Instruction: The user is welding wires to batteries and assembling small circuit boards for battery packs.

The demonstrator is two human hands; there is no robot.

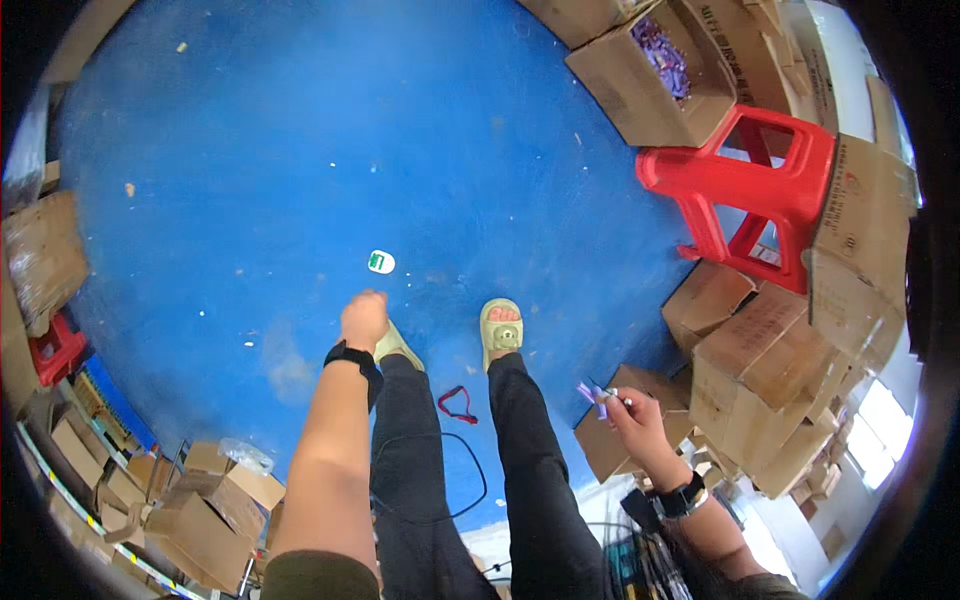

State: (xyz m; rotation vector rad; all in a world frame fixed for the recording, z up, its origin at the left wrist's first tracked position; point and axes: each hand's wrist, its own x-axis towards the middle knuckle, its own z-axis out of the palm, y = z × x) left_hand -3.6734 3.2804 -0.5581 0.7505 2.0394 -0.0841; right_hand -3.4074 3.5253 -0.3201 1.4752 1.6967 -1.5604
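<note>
Looking straight down while standing on the blue floor (300,150). Far left there's a stack of cardboard boxes (200,520) jammed along the edge with a small red stool (55,350) tucked in beside them — pushed to the rim, I'd guess, so the middle stays walkable.

My left hand (364,318) hangs out in front of me, fingers curled into a loose fist with nothing in it that I can see, black watch (350,355) on the wrist. Just past it on the floor lies a little white-and-green tag (381,262), well clear of my fingers.

My sandals (501,330) are planted under me, and a red loop of strap (458,402) lies between my legs.

My right hand (635,420) is off to the side, low by the boxes. It's pinching a small purple piece (592,395) between thumb and fingertips, with a thin white bit poking out beside it — can't tell what that is. Held up and away from my body, probably so I can see it.

Further right is a big red stool (750,180), and above it an open carton (650,80) full of purple pieces like the one I'm holding.
</note>
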